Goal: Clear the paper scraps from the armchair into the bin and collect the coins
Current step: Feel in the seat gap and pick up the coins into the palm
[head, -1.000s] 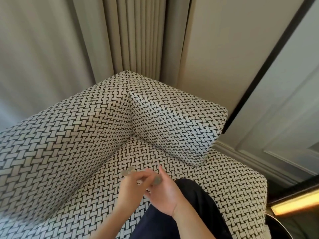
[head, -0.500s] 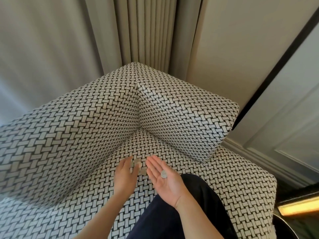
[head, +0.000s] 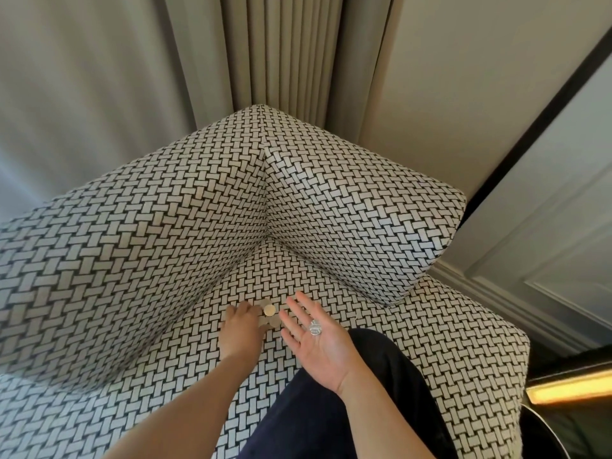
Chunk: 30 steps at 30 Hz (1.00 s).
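The armchair [head: 139,260] has a black-and-white woven pattern, and I look into the corner of its seat. My right hand [head: 323,346] is held flat, palm up, above the seat, with one silver coin [head: 315,327] lying on the palm. To its left my left hand [head: 241,329] reaches down to the seat. Its curled fingertips pinch a gold-coloured coin [head: 269,309]. A few more coins [head: 272,322] lie on the seat just under that one, partly hidden by my fingers.
My knee in dark trousers [head: 334,412] rests on the seat cushion. Beige curtains [head: 281,51] and a panelled wall [head: 530,253] stand behind the chair. A lit strip [head: 569,389] and a dark round object [head: 543,435] are at the lower right.
My left hand has moved from the right palm down to the coins on the seat and closed its fingertips on one. The right hand opened flat with a coin on it.
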Motion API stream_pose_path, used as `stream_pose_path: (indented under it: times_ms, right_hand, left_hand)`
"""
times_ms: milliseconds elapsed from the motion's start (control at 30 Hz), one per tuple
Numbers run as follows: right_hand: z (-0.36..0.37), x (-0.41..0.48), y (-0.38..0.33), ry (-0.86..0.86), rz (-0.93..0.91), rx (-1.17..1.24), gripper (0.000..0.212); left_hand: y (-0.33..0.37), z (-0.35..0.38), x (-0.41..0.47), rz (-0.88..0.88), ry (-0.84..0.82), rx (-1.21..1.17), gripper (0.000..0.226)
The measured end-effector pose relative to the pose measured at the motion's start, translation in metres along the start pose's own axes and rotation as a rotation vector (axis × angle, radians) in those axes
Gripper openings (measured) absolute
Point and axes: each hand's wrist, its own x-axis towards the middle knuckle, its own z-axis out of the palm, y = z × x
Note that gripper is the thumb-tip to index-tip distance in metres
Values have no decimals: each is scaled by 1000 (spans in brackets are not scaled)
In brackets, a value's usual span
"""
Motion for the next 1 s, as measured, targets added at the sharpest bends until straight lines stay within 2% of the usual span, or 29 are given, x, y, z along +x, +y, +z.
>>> stream_pose_path:
  times_ms: [133, 267, 367, 433, 533, 633, 700, 800, 833, 900, 1000]
  right_hand:
    - [0, 1, 0, -17, 17, 19, 58]
    - [-1, 0, -1, -36, 24, 31, 56]
    - [-2, -1, 0, -34, 28, 31, 44]
    - [-2, -1, -1, -29, 32, 35, 46]
    - [-3, -2, -2, -39, 37, 38, 49]
    - [-2, -3, -3, -26, 40, 30, 50]
    - [-3, -5, -2, -31, 60, 46, 51]
    - [-3, -10, -2, -57, 88, 71, 55]
    - [-3, -11, -3, -55, 91, 82, 56]
    - [-3, -12, -4, -48, 81, 102, 56]
    - [-4, -13, -6, -43, 21, 121, 55]
  left_hand:
    - [-9, 11, -8, -4, 102, -105, 24]
    - [-14, 16, -12, -30, 112, -149, 24]
    - [-13, 4, -9, -162, 73, -339, 14]
    - [-13, -10, -10, -247, 22, -486, 4]
    - [-7, -34, -16, -274, -59, -751, 5]
    - [18, -70, -31, -188, -64, -1009, 10]
    - [38, -93, -44, -52, -47, -1118, 8]
    - [58, -104, -58, 232, -109, -996, 7]
    - [60, -101, -60, 278, -105, -915, 9]
    - [59, -93, -58, 296, -15, -817, 19]
    - [46, -87, -43, 339, 218, -725, 31]
